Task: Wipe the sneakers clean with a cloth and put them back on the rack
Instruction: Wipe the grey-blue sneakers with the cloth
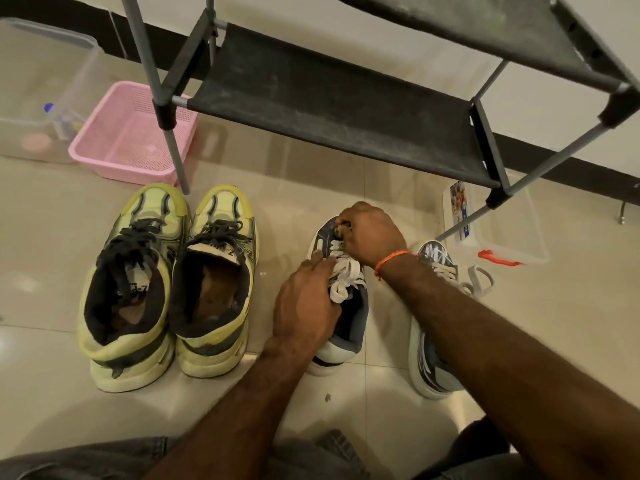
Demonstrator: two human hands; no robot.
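Note:
A grey-blue sneaker (341,344) with white laces stands on the tiled floor, toe pointing at the rack. My left hand (304,306) grips its left side at the laces. My right hand (370,233) is curled over the toe, pinching a small dark wad (343,232) that looks like a cloth, mostly hidden by the fingers. The matching sneaker (433,368) stands to the right, partly under my right forearm. Two yellow sneakers (128,289) (214,282) with black laces stand side by side on the left. The rack's black fabric shelf (329,109) is bare.
A pink basket (131,140) and a clear plastic bin (45,81) sit left of the rack's front leg (173,147). A clear lidded box (509,233) with a red item (495,256) lies right, under the rack's corner. My knees fill the bottom edge.

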